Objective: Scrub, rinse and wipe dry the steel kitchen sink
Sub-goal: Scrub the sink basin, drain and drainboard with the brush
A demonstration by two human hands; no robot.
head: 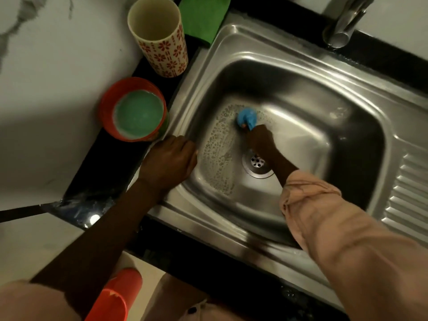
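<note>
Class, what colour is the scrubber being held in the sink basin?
Blue; the scrubber shows in the head view, gripped by the right hand.

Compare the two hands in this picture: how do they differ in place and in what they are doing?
The right hand is down inside the sink, gripping a blue scrubber; the left hand rests on the sink's rim, holding nothing. The right arm is sleeved, the left bare. Both touch the sink.
</note>
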